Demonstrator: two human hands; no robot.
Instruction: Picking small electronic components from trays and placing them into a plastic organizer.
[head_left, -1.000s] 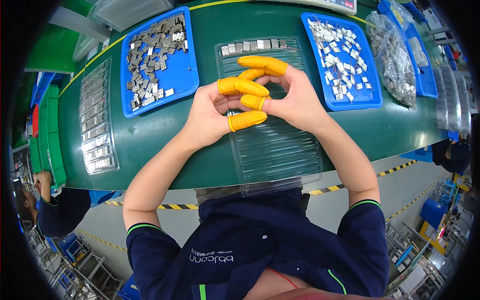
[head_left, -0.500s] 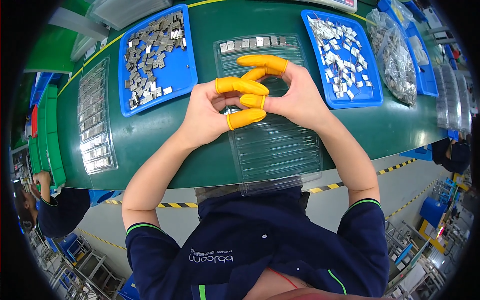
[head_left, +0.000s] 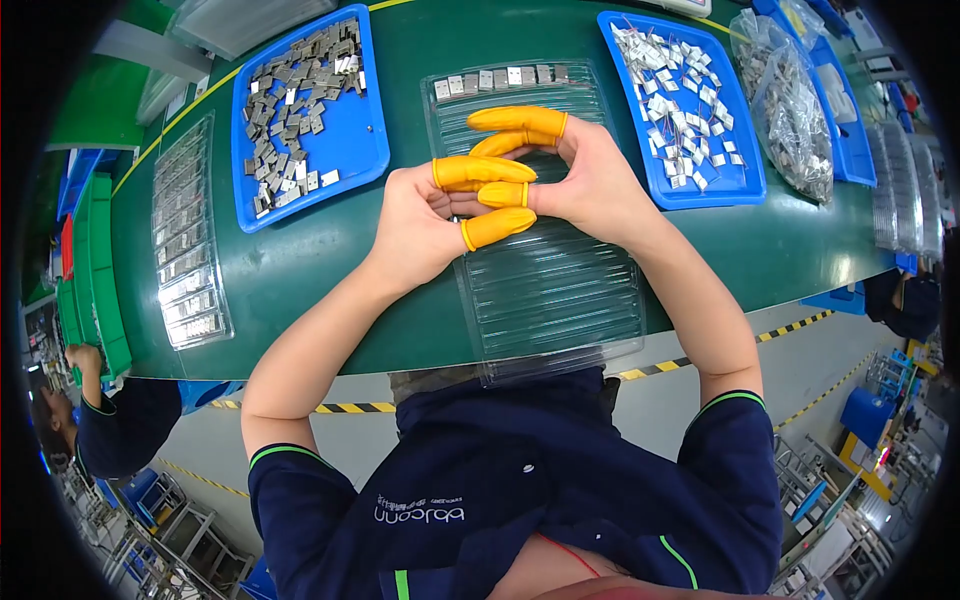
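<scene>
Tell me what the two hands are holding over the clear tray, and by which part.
Cannot be told: the left hand and right hand press their yellow-capped fingertips together over the clear ribbed tray, hiding anything between them.

A long green-topped workbench (head_left: 300,270) spans a factory hall; below it, grey floor (head_left: 690,400) carries yellow-black hazard striping (head_left: 800,325).

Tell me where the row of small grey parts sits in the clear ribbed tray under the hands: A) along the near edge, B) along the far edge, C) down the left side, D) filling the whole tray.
B: the grey parts line only the far edge of the clear ribbed tray; its other grooves are bare.
</scene>
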